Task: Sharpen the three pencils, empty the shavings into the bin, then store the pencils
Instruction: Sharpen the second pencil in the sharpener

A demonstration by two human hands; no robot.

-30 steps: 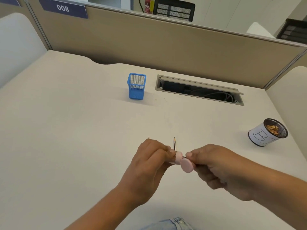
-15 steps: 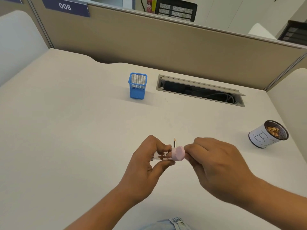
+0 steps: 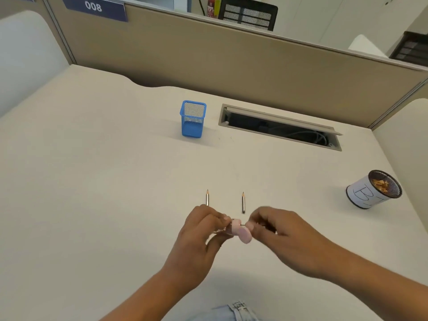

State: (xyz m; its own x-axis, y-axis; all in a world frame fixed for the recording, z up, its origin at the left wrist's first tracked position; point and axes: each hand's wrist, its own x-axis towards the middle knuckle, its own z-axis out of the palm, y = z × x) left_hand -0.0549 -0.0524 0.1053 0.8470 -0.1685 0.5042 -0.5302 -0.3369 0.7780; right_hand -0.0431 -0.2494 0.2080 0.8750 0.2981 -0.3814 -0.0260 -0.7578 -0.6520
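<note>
My left hand (image 3: 201, 230) pinches a short silver pencil (image 3: 218, 232), mostly hidden by the fingers. Its tip sits in a small pink sharpener (image 3: 240, 231), which my right hand (image 3: 280, 232) grips; that hand is blurred. Both hands hover over the near middle of the desk. Two more short pencils lie just beyond them with tips pointing away, one on the left (image 3: 207, 198) and one on the right (image 3: 243, 202). A blue mesh pencil holder (image 3: 193, 119) stands farther back. At the right, a mesh bin with a white label (image 3: 361, 195) holds brown shavings.
A cable tray opening (image 3: 278, 128) is recessed in the desk to the right of the blue holder. A tan partition (image 3: 231, 61) closes the far edge, with white side panels left and right. Bare desk lies between the pencils and the holder.
My right hand has turned around the sharpener and drawn slightly right. The hands sit lower in view, so both loose pencils show in full.
</note>
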